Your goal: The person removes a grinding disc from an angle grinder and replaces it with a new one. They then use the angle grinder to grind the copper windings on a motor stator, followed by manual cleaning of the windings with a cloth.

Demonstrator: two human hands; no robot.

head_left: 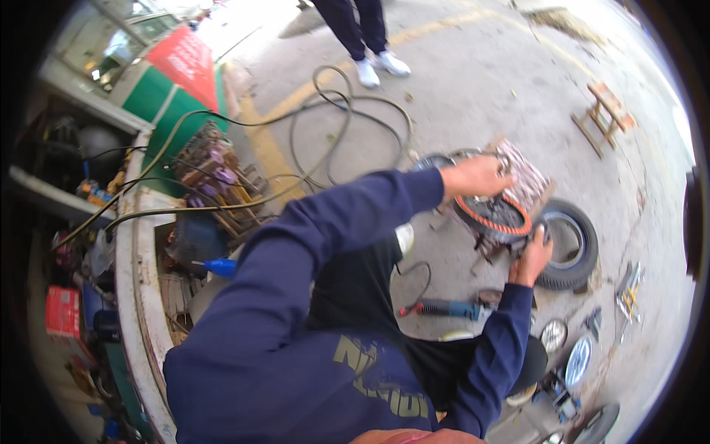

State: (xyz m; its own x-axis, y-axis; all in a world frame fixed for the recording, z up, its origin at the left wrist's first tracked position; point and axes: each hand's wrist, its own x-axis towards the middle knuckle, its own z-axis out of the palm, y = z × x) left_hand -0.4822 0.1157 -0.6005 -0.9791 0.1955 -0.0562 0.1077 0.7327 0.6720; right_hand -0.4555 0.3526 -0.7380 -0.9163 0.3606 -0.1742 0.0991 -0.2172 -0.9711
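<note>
In front of me, a round black part (pixel 493 231) with an orange ring (pixel 522 217) round its top lies tilted on a low stand. My left hand (pixel 477 177) is above its far left edge, fingers curled down; what they hold is hidden. My right hand (pixel 534 257) grips the near right edge of the black part, thumb on top. Just right of it, a black tyre on a metal rim (pixel 568 235) lies on the ground. A wrinkled, pale patterned cloth or sheet (pixel 526 176) covers the stand's far side.
A blue angle grinder (pixel 447 308) lies near my knees. Several tools (pixel 630 294) and round metal parts (pixel 579 361) are at right, below a wooden stool (pixel 605 115). A hose (pixel 347 111) loops across the ground. Another person's legs (pixel 355 29) stand at the far side.
</note>
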